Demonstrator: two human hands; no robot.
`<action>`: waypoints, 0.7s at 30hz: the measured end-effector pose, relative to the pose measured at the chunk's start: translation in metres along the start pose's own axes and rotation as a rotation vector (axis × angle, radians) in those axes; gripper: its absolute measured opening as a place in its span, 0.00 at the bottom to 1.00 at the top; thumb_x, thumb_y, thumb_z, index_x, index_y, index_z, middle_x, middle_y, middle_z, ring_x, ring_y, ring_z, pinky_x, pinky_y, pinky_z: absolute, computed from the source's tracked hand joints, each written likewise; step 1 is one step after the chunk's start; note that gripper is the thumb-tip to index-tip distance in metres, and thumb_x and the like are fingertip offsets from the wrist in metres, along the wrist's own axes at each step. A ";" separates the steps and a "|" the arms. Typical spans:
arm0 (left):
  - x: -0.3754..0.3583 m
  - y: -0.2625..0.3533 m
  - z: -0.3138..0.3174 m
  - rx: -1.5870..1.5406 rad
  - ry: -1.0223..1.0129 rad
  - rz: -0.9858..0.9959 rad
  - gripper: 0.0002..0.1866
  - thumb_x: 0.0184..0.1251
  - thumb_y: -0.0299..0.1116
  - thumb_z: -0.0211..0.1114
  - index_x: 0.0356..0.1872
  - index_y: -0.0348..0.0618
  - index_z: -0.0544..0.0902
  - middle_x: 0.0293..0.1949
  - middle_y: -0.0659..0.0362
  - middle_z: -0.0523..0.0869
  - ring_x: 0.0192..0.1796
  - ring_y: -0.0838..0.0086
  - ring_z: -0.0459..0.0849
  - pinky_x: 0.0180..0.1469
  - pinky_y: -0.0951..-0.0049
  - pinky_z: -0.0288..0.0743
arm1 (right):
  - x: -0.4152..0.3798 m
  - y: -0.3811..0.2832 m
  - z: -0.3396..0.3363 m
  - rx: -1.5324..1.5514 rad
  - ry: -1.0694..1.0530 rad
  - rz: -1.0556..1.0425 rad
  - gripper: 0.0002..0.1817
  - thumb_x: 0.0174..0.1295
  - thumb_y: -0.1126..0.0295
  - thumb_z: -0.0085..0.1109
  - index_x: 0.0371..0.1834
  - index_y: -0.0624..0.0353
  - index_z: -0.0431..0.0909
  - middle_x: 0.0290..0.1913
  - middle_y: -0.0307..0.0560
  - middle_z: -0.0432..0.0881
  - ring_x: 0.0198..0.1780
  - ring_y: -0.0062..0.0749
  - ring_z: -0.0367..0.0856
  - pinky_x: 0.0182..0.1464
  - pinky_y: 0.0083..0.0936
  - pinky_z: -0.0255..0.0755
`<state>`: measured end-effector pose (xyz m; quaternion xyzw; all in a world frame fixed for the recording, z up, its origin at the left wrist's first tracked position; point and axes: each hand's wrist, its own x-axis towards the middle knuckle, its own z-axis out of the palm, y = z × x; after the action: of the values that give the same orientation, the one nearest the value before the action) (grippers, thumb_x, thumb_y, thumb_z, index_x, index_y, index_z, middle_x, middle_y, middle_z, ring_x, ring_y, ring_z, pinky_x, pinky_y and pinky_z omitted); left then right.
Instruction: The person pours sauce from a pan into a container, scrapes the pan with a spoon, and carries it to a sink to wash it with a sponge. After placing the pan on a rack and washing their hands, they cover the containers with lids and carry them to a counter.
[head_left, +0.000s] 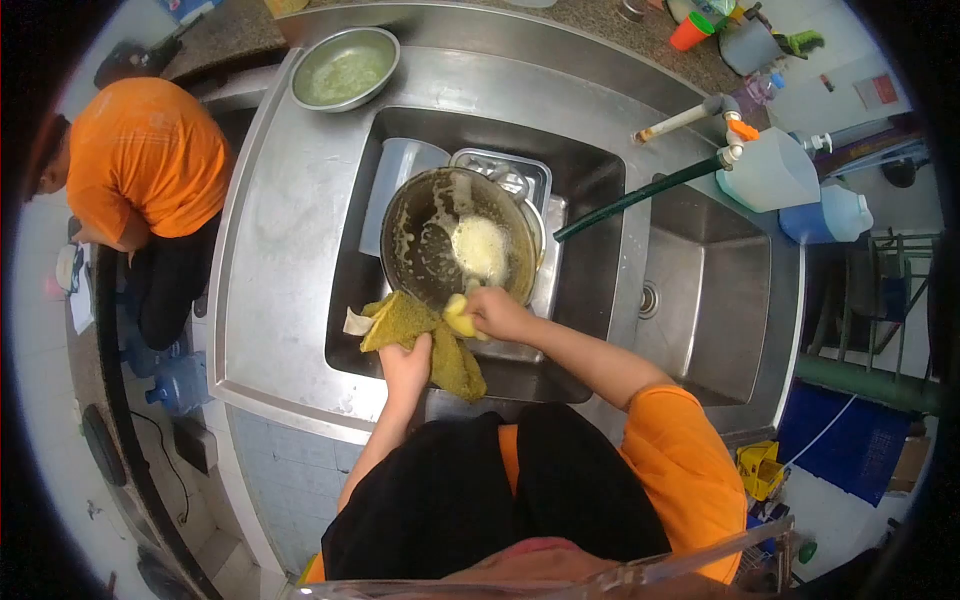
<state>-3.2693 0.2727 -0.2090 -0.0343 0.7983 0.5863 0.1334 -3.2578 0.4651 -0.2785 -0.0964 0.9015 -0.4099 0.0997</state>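
A round dark pan (415,235) with foamy water in it rests over the larger sink basin (590,290). My left hand (405,368) is closed on an olive-green cloth (402,322) at the pan's near edge, thumb on top. At the pan's near right edge, my right hand (497,314) grips a yellow sponge (459,316). Behind and under the pan, a grey container (395,165) and metal trays (520,172) lie in the basin.
A metal bowl of greenish water (346,68) stands at the back left. A green hose (640,196) slants over the basin's right side. Beyond it are a second basin (708,290) and a plastic jug (768,172). Another person (150,160) bends at the far left.
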 end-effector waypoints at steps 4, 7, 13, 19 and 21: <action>0.001 -0.008 0.001 0.082 -0.072 -0.004 0.14 0.47 0.25 0.58 0.38 0.30 0.76 0.36 0.50 0.81 0.41 0.63 0.80 0.45 0.68 0.71 | 0.052 0.006 0.020 0.183 0.210 -0.008 0.11 0.37 0.80 0.54 0.27 0.62 0.81 0.30 0.54 0.77 0.35 0.47 0.76 0.39 0.35 0.70; -0.001 -0.007 0.002 0.111 -0.074 0.076 0.15 0.47 0.24 0.59 0.39 0.30 0.76 0.37 0.49 0.80 0.42 0.62 0.79 0.46 0.68 0.70 | 0.100 0.015 0.019 0.135 0.445 0.004 0.13 0.39 0.82 0.52 0.31 0.63 0.80 0.32 0.55 0.77 0.36 0.48 0.76 0.42 0.34 0.70; -0.005 -0.004 0.004 0.035 -0.040 0.022 0.15 0.47 0.25 0.59 0.39 0.30 0.75 0.38 0.49 0.80 0.42 0.63 0.79 0.47 0.68 0.70 | 0.084 0.022 0.006 0.004 -0.111 0.012 0.10 0.39 0.78 0.55 0.28 0.61 0.81 0.32 0.55 0.79 0.37 0.47 0.78 0.42 0.33 0.71; -0.004 -0.011 -0.001 -0.027 -0.079 -0.081 0.14 0.47 0.24 0.58 0.38 0.30 0.76 0.36 0.50 0.82 0.41 0.64 0.80 0.45 0.69 0.71 | 0.040 0.094 -0.044 -0.565 -0.370 0.150 0.07 0.42 0.78 0.53 0.24 0.63 0.80 0.27 0.58 0.79 0.35 0.47 0.79 0.40 0.35 0.72; -0.006 -0.008 0.002 0.002 -0.018 0.026 0.14 0.47 0.24 0.58 0.38 0.30 0.77 0.35 0.49 0.82 0.41 0.64 0.81 0.44 0.69 0.72 | 0.043 0.087 -0.061 -0.619 -0.184 0.106 0.06 0.44 0.76 0.53 0.23 0.64 0.80 0.28 0.56 0.79 0.34 0.47 0.79 0.39 0.35 0.72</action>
<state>-3.2618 0.2714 -0.2157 -0.0186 0.7979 0.5876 0.1332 -3.3231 0.5544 -0.3093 -0.1119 0.9743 -0.1003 0.1680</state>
